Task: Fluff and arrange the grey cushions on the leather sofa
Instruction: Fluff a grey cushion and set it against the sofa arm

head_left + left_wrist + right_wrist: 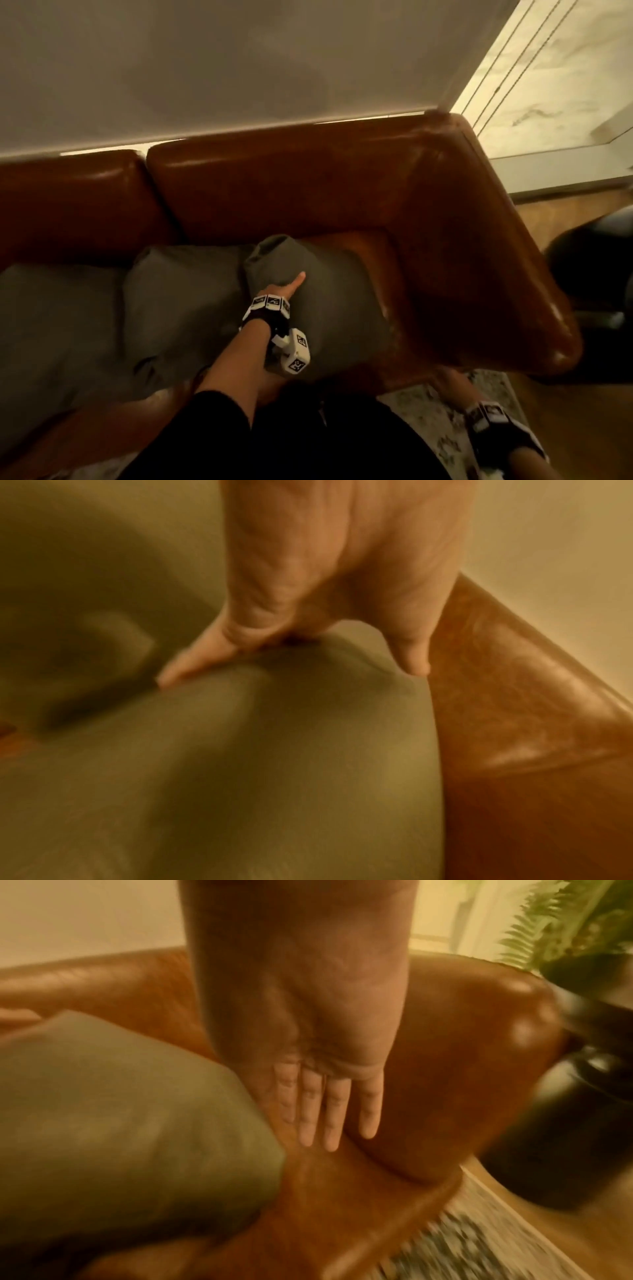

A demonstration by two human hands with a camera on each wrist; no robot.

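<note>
cushion fluff at the right corner: left hand on top edge, right hand free

soft grey fabric cushion (318,301) sits on the seat of the brown leather sofa (308,192), at the right end, just beside the rounded armrest (507,260). two more grey fabric cushions (178,301) lie to its left, touching it, flat-ish on the seat.

left hand (308,588) is on the cushion's upper edge: thumb out on the near face, fingers (192,664) curled over the crest, fabric puckered under them. reads as a grip, though the wrist view is blurred. right hand (322,1085) is off the cushion, fingers (334,1118) straight and close together, holding nothing, over the seat front by the armrest.

judgement on doing it well: bring the right hand to the opposite side, squeeze inward from both sides, then stand the cushion against the backrest. one-hand lift would just sag it.

room: armrest blocks right, neighbours crowd left, so work up and toward the body. dark round planter with fern (561,1069) stands just outside the armrest; keep elbow swing short there. patterned rug (431,421) underfoot.
</note>
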